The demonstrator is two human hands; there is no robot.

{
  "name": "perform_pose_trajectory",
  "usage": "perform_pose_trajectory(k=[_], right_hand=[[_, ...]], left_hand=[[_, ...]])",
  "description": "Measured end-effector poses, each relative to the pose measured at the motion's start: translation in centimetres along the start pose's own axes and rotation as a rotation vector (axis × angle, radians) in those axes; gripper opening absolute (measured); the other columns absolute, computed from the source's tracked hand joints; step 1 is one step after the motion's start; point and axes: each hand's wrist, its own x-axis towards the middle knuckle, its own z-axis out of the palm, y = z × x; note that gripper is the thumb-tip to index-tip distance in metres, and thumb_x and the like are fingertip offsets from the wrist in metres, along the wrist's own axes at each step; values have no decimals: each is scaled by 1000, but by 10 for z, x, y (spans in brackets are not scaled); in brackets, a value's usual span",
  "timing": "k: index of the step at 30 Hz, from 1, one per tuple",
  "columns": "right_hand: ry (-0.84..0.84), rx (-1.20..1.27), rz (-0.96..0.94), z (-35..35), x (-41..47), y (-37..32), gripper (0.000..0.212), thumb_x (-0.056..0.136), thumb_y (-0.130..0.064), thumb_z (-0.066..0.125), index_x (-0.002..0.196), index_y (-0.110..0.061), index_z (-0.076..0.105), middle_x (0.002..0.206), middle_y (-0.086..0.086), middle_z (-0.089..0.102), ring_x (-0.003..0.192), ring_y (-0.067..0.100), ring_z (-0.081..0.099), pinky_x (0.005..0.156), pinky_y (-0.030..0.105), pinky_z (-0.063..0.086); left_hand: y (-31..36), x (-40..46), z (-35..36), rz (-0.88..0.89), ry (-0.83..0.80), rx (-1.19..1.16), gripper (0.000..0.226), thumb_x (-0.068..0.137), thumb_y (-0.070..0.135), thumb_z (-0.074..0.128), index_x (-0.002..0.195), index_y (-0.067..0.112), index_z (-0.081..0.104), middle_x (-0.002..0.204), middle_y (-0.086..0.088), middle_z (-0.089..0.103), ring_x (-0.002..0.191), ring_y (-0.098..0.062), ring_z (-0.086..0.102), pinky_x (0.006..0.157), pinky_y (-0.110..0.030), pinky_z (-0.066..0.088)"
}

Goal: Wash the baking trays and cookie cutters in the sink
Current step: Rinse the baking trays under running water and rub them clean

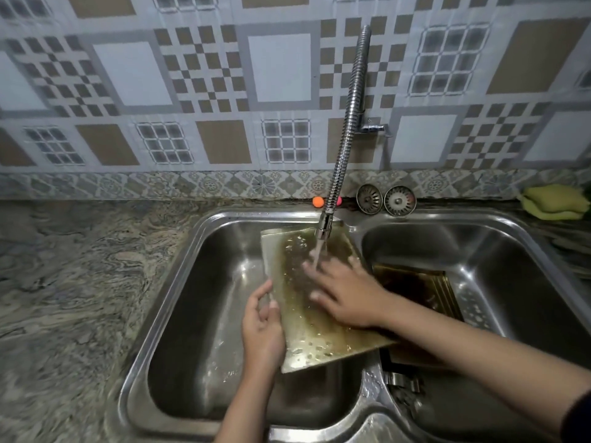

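A flat golden baking tray (307, 340) lies tilted over the left basin of a steel double sink (179, 282), under running water from a flexible metal faucet (343, 148). My left hand (262, 327) grips the tray's left edge. My right hand (345, 292) lies flat on the tray's wet surface, fingers spread, just below the stream. More golden trays (419, 289) rest stacked in the right basin, partly hidden by my right forearm. Metal cookie cutters (401, 380) sit at the front of the right basin.
Marbled stone counter (70, 298) stretches to the left. Two sink strainers (385, 199) lean on the back ledge beside an orange ball (318, 202). A yellow-green sponge (555, 203) lies at the far right. A patterned tile wall stands behind.
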Motion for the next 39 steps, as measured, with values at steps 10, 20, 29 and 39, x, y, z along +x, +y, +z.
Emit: perform_pose_trajectory(k=[10, 20, 29, 39], right_hand=[[28, -29, 16, 6, -6, 5, 64, 95, -54, 19, 152, -26, 10, 161, -2, -1, 147, 17, -8, 114, 49, -4], [58, 7, 53, 13, 7, -1, 60, 97, -50, 23, 152, -31, 9, 161, -3, 0, 148, 21, 0, 114, 49, -5], [10, 107, -211, 18, 8, -20, 61, 94, -55, 24, 150, -35, 11, 159, -14, -4, 146, 9, -9, 113, 47, -8], [41, 129, -227, 19, 17, -50, 59, 96, -51, 23, 151, -36, 8, 158, -16, -8, 145, 8, -13, 113, 54, -3]], left_hand=[[-8, -14, 13, -52, -107, 23, 31, 97, 11, 46, 113, 34, 58, 53, 13, 58, 40, -1, 45, 41, -12, 36], [-10, -16, 15, -50, -114, -34, 30, 96, 6, 47, 114, 27, 59, 70, 9, 67, 47, 1, 47, 48, -10, 40], [-5, -3, 6, -34, -14, -51, 30, 96, 8, 48, 106, 34, 60, 109, -4, 69, 83, -5, 67, 69, -11, 51], [1, 12, 8, 59, 45, -186, 33, 96, -3, 44, 106, 25, 59, 114, 4, 66, 114, -15, 60, 85, -11, 49]])
